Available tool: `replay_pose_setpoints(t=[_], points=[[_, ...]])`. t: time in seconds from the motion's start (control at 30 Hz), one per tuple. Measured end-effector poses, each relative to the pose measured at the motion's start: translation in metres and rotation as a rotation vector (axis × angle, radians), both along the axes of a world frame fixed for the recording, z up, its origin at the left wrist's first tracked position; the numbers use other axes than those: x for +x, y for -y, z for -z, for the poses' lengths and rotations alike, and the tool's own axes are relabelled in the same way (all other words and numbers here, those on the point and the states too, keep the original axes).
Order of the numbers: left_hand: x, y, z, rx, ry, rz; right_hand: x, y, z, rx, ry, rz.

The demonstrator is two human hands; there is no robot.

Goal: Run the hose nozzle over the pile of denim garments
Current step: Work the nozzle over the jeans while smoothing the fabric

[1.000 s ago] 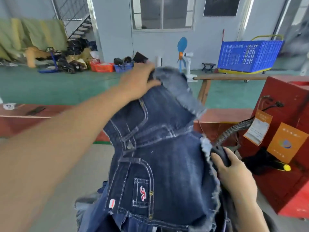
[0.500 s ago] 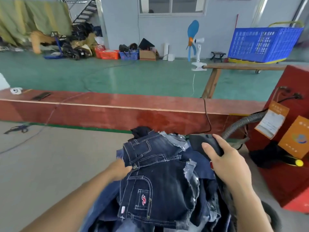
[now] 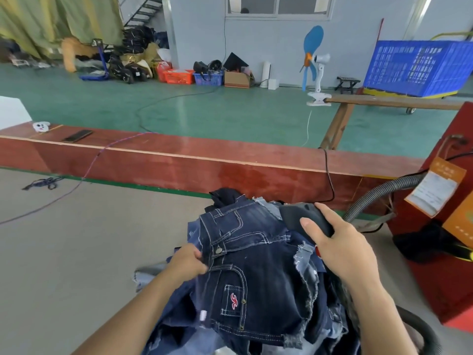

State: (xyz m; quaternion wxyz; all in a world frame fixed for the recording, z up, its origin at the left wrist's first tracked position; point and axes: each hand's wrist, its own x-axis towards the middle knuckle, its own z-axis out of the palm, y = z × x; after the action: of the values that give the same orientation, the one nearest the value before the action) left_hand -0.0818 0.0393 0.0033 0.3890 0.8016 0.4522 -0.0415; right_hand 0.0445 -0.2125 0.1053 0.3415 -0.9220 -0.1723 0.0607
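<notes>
Since a second ago, the left hand has lowered the dark denim shorts from overhead onto the pile of denim garments and now pinches their waistband edge with curled fingers. Seen from the head camera, the right hand grips the black hose nozzle, fingers wrapped over its top, at the pile's far right edge. Its grey ribbed hose arcs right toward a red machine, beyond a long red bench.
</notes>
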Motion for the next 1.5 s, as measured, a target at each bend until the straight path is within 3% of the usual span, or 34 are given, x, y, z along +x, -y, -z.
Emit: replay_pose_setpoints(t=[0.03, 0.1, 0.2, 0.4, 0.57, 0.8, 1.07, 1.43, 1.5], points=[[-0.001, 0.002, -0.001, 0.110, -0.056, -0.022, -0.001, -0.002, 0.000, -0.013, 0.005, -0.014], [0.002, 0.006, 0.000, 0.119, 0.035, -0.145, -0.003, -0.006, 0.001, -0.026, 0.021, -0.034], [0.015, 0.015, -0.002, -0.214, 0.236, -0.335, -0.003, -0.012, 0.002, -0.048, 0.049, -0.071], [0.025, 0.030, 0.002, -0.462, 0.407, -0.586, -0.011, -0.028, 0.010, -0.086, 0.035, -0.156], [0.021, 0.020, 0.009, -0.671, 0.431, -0.383, -0.013, -0.036, 0.018, -0.111, 0.011, -0.245], [0.021, 0.019, 0.006, -0.663, 0.692, -0.309, -0.014, -0.045, 0.022, -0.083, -0.004, -0.293], [0.017, 0.022, -0.002, -0.660, 0.790, -0.145, -0.025, -0.056, 0.032, -0.160, 0.041, -0.334], [0.022, 0.027, -0.017, -0.750, 0.790, -0.240, -0.038, -0.058, 0.035, -0.182, 0.235, -0.266], [0.023, 0.028, -0.018, -0.749, 0.783, -0.256, -0.034, -0.054, 0.036, -0.179, 0.197, -0.261]])
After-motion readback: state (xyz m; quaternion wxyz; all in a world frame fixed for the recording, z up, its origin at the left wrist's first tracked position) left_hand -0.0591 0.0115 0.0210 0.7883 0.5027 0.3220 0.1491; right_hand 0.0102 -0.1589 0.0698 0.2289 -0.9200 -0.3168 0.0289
